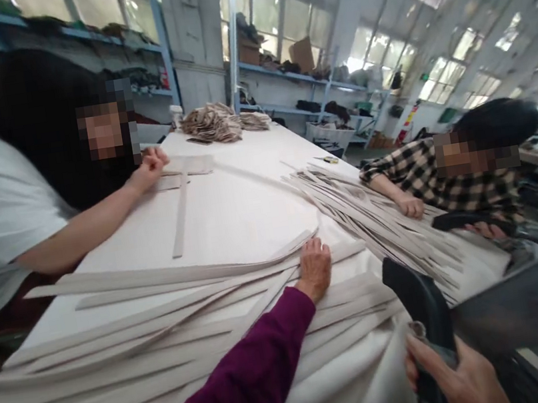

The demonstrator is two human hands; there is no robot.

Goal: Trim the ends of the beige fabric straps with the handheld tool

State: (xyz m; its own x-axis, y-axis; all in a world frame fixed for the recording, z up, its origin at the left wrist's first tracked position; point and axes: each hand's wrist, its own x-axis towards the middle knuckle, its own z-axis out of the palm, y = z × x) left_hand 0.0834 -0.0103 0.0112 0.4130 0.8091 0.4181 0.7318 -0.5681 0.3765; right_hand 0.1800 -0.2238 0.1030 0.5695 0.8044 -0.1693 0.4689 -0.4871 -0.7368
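My left hand [315,268], in a purple sleeve, lies at the ends of long beige strips [129,279] on the white table, its fingers curled and pressed together on them. More beige strips [117,332] fan out to the left under my forearm. At the lower right, my right hand [459,372] is closed around something partly hidden by the hand itself, beside a curved black object [417,294] and a small metal ring. Pale fabric [356,377] hangs in folds between my sleeve and my right hand.
A person [102,233] leans over the table at left, hands near a small flat piece. Another person in a checkered shirt [401,172] rests a hand on a heap of strips [377,219] at right. Folded bundles [211,122] lie at the far end, before shelves.
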